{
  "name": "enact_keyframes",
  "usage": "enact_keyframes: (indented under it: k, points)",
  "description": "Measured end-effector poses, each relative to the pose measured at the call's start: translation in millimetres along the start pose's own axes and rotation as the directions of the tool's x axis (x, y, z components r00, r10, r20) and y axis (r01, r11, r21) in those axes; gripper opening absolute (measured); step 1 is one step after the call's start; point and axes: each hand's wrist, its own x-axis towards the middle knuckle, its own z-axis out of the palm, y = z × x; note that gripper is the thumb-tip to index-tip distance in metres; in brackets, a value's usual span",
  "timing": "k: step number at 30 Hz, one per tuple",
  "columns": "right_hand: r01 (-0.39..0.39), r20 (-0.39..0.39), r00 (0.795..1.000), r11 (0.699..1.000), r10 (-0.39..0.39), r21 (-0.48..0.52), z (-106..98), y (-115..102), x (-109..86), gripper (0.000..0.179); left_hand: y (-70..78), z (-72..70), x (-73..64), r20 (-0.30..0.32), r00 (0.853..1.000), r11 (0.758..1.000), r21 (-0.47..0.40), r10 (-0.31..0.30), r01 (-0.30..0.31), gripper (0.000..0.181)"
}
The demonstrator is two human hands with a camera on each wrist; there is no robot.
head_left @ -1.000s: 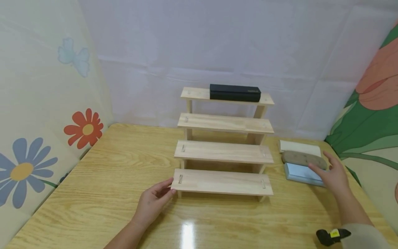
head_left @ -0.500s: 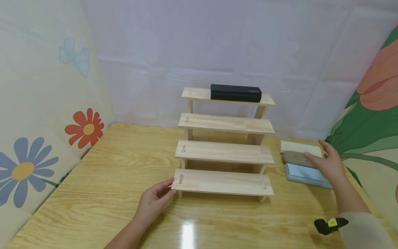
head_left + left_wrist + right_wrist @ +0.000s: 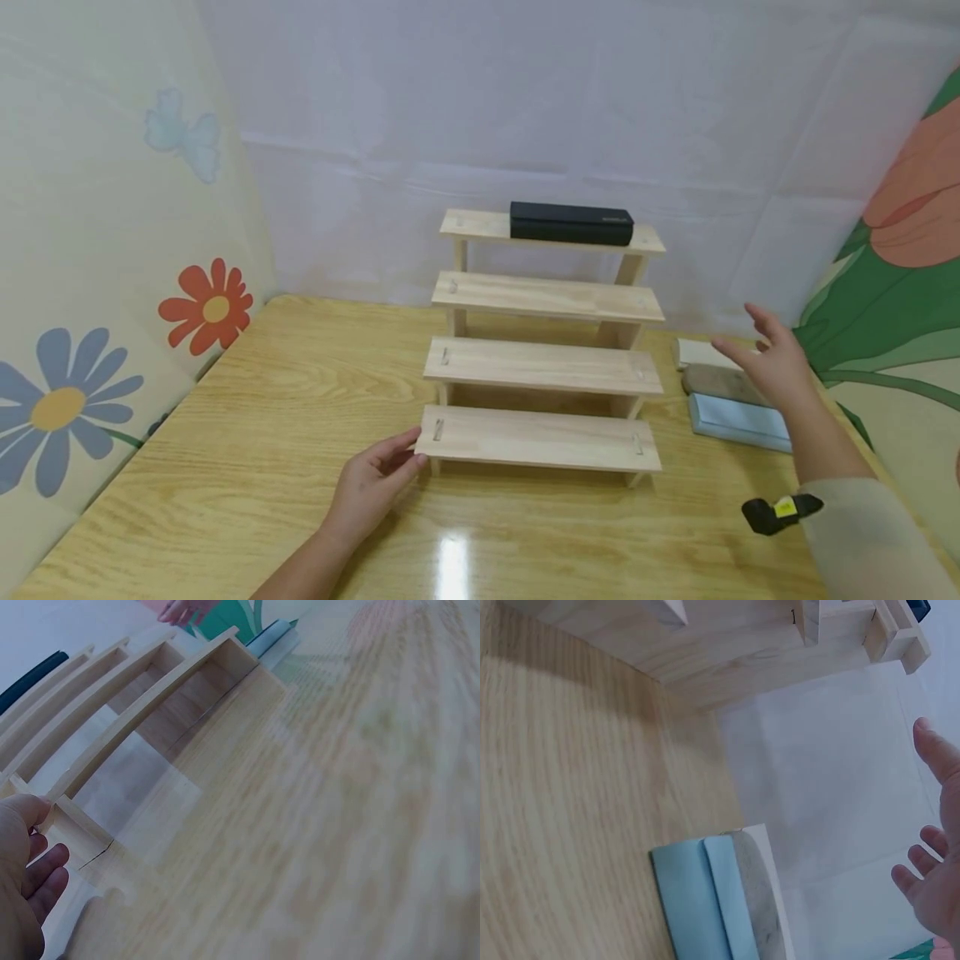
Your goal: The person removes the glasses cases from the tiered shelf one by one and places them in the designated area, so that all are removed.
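Note:
A stepped wooden display rack (image 3: pixel 536 437) stands on the table, its shelves rising toward the back. My left hand (image 3: pixel 371 487) pinches the left end of its lowest shelf between thumb and fingers. On the top shelf lies a black glasses case (image 3: pixel 570 223). To the right of the rack, a light blue glasses case (image 3: pixel 738 422), a grey-brown case (image 3: pixel 716 383) and a white case (image 3: pixel 699 353) lie side by side. My right hand (image 3: pixel 780 367) hovers over these cases, holding nothing, thumb and fingers spread apart. In the right wrist view the blue case (image 3: pixel 697 896) is below the hand.
The wood-grain table (image 3: pixel 300 392) runs back to a white cloth backdrop (image 3: pixel 375 92). Flower-printed panels stand along the left (image 3: pixel 82 208) and right (image 3: pixel 892 333) sides. A black strap device (image 3: pixel 780 512) sits at the right sleeve.
My right hand has risen and moved left and away from me over the cases, still holding nothing. The left hand keeps its place on the lowest shelf, and the cases stay where they were.

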Motion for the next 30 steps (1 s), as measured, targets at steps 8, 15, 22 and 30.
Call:
enact_keyframes:
  k: [8,15,22,30]
  points:
    - [0.047,0.007,0.999,0.998,-0.047,0.041,4,-20,9.2,0.092,0.6,-0.1,0.5,0.002,1.0,1.0,-0.012,-0.002,0.002,0.04]
    - [0.095,0.002,0.995,0.995,-0.095,0.037,8,-35,15.5,0.091,0.2,0.5,-0.2,-0.005,1.0,1.0,-0.02,-0.004,0.004,0.039]
    - [0.132,-0.021,0.991,0.991,-0.132,0.013,11,-49,24.0,0.09,0.2,0.6,0.6,-0.004,1.0,1.0,-0.017,-0.007,0.007,0.039]
    - [0.17,-0.034,0.985,0.985,-0.169,0.011,14,-65,34.3,0.089,1.3,-0.1,-0.4,-0.003,1.0,1.0,0.002,-0.004,0.004,0.038]
